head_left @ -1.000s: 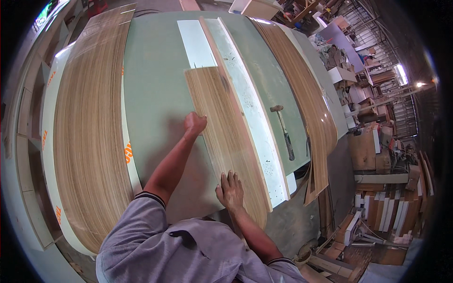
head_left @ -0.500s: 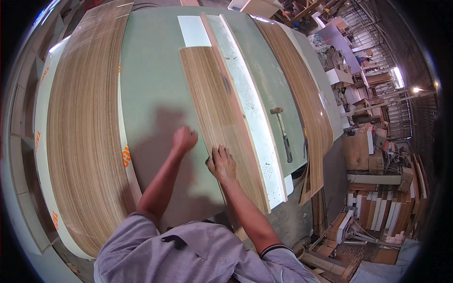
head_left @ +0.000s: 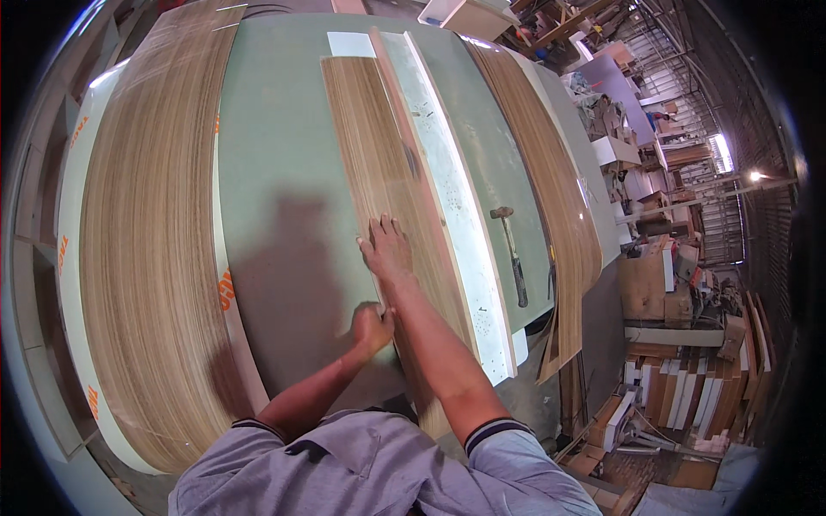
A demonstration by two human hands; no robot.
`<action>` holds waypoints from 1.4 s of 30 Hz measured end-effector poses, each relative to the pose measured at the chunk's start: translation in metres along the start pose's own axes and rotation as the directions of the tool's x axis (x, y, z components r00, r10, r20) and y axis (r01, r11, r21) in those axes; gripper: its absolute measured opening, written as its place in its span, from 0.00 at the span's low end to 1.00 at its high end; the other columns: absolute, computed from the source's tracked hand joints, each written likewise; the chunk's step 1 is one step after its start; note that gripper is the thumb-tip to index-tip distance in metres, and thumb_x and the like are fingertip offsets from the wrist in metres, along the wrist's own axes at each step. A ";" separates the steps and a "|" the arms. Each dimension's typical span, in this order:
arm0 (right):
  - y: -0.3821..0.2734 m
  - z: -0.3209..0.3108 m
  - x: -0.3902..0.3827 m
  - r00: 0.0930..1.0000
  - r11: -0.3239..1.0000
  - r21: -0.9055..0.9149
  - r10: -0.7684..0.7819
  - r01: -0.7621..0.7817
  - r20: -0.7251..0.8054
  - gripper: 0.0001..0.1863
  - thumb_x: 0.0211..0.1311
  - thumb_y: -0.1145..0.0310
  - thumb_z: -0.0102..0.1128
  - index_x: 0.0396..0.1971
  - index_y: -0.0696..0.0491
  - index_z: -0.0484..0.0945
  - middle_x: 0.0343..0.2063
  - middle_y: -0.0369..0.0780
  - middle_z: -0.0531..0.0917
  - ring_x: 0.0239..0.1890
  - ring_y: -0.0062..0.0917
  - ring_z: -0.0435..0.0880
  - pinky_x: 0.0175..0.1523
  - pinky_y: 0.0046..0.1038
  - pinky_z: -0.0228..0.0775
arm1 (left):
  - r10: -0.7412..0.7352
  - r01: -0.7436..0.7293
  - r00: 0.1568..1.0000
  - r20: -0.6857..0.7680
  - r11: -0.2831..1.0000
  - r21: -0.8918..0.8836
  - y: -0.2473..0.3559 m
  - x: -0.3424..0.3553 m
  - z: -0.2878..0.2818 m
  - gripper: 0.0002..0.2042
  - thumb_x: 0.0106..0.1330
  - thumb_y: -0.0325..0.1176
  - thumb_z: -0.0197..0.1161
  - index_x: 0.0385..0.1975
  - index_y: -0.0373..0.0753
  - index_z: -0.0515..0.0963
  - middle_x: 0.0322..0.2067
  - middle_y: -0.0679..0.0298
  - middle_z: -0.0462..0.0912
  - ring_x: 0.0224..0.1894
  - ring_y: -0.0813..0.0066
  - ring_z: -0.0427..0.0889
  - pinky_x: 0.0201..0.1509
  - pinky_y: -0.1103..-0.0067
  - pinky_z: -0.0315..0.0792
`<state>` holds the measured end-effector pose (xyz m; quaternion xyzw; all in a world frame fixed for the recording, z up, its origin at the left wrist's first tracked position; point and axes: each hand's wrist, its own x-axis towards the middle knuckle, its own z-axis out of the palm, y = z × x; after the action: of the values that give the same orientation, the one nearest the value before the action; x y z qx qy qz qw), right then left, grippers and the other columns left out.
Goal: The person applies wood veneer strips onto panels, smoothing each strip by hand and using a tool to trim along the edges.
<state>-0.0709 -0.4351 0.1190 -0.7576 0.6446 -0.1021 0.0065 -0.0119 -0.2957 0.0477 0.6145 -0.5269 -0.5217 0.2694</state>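
A long wood-grain laminate strip (head_left: 370,146) lies on the green worktable (head_left: 267,112), alongside a pale trough-shaped panel (head_left: 452,198) with wooden side edges. My right hand (head_left: 389,248) rests on the strip, fingers stretched out and the thumb near its left edge. Nearer my body, my left hand (head_left: 372,328) is closed at that same left edge, under my right forearm. What its fingers hold, if anything, is hidden.
A hammer (head_left: 512,258) lies right of the trough panel. Large wood-grain sheets flank the work, one curving on the left (head_left: 155,224) and a narrower one on the right (head_left: 542,155). Stacked boards (head_left: 697,387) stand at the lower right.
The laminate strip has slid farther from me, and my right hand has moved forward with it. My left hand has come down from mid-air, back toward my body, to the strip's left edge.
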 end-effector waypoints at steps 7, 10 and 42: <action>0.028 -0.044 -0.101 0.986 0.930 0.352 0.148 -0.110 -0.083 0.26 0.63 0.57 0.60 0.55 0.59 0.75 0.55 0.52 0.77 0.59 0.47 0.74 0.63 0.43 0.65 | -0.051 0.058 0.995 -0.084 0.995 0.087 0.030 0.104 -0.032 0.17 0.55 0.40 0.67 0.23 0.27 0.79 0.31 0.40 0.82 0.36 0.41 0.82 0.40 0.59 0.76; 0.001 -0.063 -0.160 0.986 0.974 0.215 0.103 -0.073 -0.132 0.28 0.61 0.56 0.63 0.57 0.59 0.74 0.56 0.53 0.76 0.59 0.49 0.74 0.62 0.44 0.66 | -0.016 0.042 0.982 -0.186 0.990 0.132 0.028 0.154 -0.061 0.16 0.55 0.41 0.65 0.24 0.29 0.81 0.32 0.41 0.82 0.37 0.42 0.83 0.43 0.59 0.77; 0.013 -0.012 -0.013 0.991 0.972 0.193 0.137 -0.134 -0.003 0.30 0.66 0.49 0.56 0.59 0.56 0.73 0.61 0.55 0.71 0.65 0.50 0.68 0.65 0.48 0.62 | -0.079 0.087 0.986 0.148 0.995 -0.048 0.033 0.016 -0.019 0.19 0.67 0.41 0.61 0.23 0.28 0.79 0.14 0.48 0.79 0.17 0.54 0.83 0.30 0.64 0.77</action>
<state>-0.0876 -0.4229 0.1272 -0.7069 0.6818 -0.1695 0.0814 -0.0078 -0.3251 0.0772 0.5886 -0.5049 -0.5900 0.2248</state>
